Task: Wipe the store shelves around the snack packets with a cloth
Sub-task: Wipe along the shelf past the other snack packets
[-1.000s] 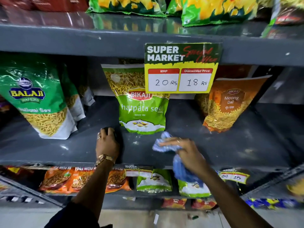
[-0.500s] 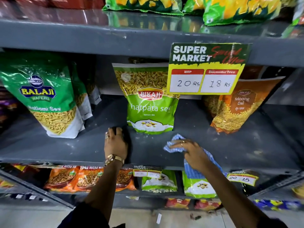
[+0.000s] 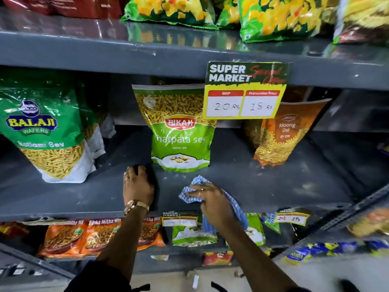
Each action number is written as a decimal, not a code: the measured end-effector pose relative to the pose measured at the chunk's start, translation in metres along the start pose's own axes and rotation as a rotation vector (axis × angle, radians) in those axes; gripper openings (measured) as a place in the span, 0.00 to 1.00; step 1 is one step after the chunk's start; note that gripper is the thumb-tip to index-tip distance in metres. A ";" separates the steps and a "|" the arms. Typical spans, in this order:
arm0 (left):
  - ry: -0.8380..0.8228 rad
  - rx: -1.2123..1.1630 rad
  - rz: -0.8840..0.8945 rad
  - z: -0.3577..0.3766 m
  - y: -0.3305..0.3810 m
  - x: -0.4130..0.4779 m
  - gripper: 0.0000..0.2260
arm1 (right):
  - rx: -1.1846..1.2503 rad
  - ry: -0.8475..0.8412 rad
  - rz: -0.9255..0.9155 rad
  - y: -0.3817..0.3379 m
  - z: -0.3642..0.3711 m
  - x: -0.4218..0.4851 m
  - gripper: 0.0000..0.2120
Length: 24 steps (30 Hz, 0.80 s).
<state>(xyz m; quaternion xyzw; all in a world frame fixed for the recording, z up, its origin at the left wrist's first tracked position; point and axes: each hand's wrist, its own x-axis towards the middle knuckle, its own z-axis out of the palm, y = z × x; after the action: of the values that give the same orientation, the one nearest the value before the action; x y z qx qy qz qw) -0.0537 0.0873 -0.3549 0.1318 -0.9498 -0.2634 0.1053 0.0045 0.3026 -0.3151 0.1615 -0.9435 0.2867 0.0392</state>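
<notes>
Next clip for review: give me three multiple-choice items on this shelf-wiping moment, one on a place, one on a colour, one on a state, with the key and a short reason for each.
1. Where does the cloth lie?
A. on the top shelf
B. on the middle shelf, in front of the Bikaji Chatpata Sev packet
C. on the floor

2. What colour is the cloth?
A. plain red
B. solid black
C. blue and white checked

3. What is the left hand doing?
A. resting flat on the shelf
B. lifting a packet
C. holding the cloth

Key: 1 B, it sits near the shelf's front edge below that packet. 2 C, the check shows beside the right hand. 3 A, its palm lies down on the shelf, holding nothing visible.
</notes>
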 end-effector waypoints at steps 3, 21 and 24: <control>-0.007 -0.006 0.020 -0.002 0.001 -0.001 0.15 | -0.029 0.048 0.060 0.021 -0.009 -0.029 0.29; -0.154 -0.262 0.347 0.028 0.055 -0.054 0.19 | -0.079 0.234 0.403 0.105 -0.091 0.093 0.19; -0.124 -0.172 0.405 0.037 0.046 -0.054 0.21 | -0.178 0.022 0.335 0.139 -0.070 0.099 0.21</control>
<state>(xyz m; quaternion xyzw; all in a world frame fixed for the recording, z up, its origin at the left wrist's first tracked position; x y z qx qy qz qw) -0.0218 0.1598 -0.3689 -0.0876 -0.9356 -0.3245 0.1085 -0.1359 0.4221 -0.3135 -0.0050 -0.9783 0.2065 0.0152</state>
